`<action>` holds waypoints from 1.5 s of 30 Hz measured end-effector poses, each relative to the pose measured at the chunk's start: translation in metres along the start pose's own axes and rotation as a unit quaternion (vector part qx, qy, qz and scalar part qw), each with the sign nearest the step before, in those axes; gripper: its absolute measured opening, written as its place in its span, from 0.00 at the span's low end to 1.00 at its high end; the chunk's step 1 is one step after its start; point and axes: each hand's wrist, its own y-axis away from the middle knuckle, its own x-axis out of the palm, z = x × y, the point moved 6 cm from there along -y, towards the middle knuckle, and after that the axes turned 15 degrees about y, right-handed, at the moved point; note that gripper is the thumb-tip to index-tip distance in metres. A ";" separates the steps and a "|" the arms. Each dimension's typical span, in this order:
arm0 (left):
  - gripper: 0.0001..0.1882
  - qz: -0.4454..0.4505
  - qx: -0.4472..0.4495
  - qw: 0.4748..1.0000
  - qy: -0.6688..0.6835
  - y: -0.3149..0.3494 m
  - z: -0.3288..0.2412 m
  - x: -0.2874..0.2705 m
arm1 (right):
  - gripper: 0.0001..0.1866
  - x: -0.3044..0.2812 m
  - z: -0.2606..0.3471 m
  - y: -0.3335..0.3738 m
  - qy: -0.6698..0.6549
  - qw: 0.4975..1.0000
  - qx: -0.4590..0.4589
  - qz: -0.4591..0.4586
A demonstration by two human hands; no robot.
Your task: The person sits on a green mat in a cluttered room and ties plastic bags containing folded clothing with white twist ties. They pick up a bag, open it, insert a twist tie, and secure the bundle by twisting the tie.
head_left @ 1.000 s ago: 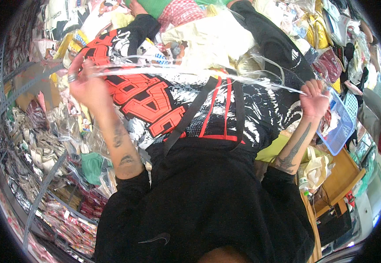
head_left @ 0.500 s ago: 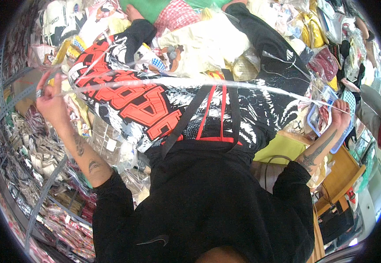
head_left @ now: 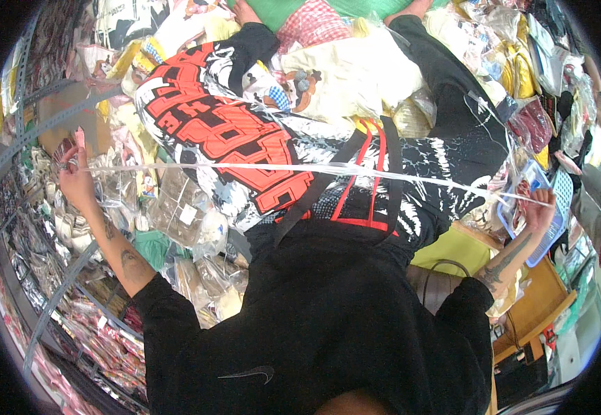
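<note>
A long white plastic string [head_left: 328,168] is stretched nearly straight across my lap, from one hand to the other. Its left end runs into my left hand [head_left: 77,181], which pinches it low between the fingers while a finger points up. At the right, my right hand [head_left: 538,211] is closed around the other end, and a short tail sticks out past the fingers. Loose thin strands [head_left: 484,111] lie over my right knee. Beneath the string is my black, white and red printed garment [head_left: 224,149] with dark straps hanging over it.
Between my legs lies a pale yellow cloth [head_left: 363,66] beside a red checked one [head_left: 312,24]. Bagged clothes are piled on both sides. Grey metal shelving [head_left: 55,121] stands at my left. A blue plastic basket [head_left: 530,235] and a wooden drawer [head_left: 539,290] are at my right.
Both hands have come down toward my body, and the left has moved a bit outward. The string sits lower and straighter. Strands fanning up from the left hand no longer show there.
</note>
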 end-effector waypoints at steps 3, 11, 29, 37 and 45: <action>0.26 0.044 -0.003 0.981 -0.187 -0.024 0.109 0.012 | 0.12 0.072 -0.021 0.032 0.267 0.958 0.042 -0.098; 0.27 0.189 0.302 0.934 0.018 0.078 -0.105 0.044 | 0.26 0.179 -0.043 0.093 0.522 0.826 -0.029 0.211; 0.23 0.480 0.387 0.716 0.327 0.292 -0.347 0.155 | 0.21 0.098 -0.078 0.069 0.431 0.896 -0.061 -0.086; 0.32 0.489 0.275 0.773 0.294 0.275 -0.328 0.144 | 0.22 0.228 0.016 0.161 0.722 0.669 -0.109 -0.140; 0.36 0.482 0.274 0.768 0.321 0.264 -0.318 0.140 | 0.25 0.431 -0.126 0.207 0.516 0.666 -0.382 0.381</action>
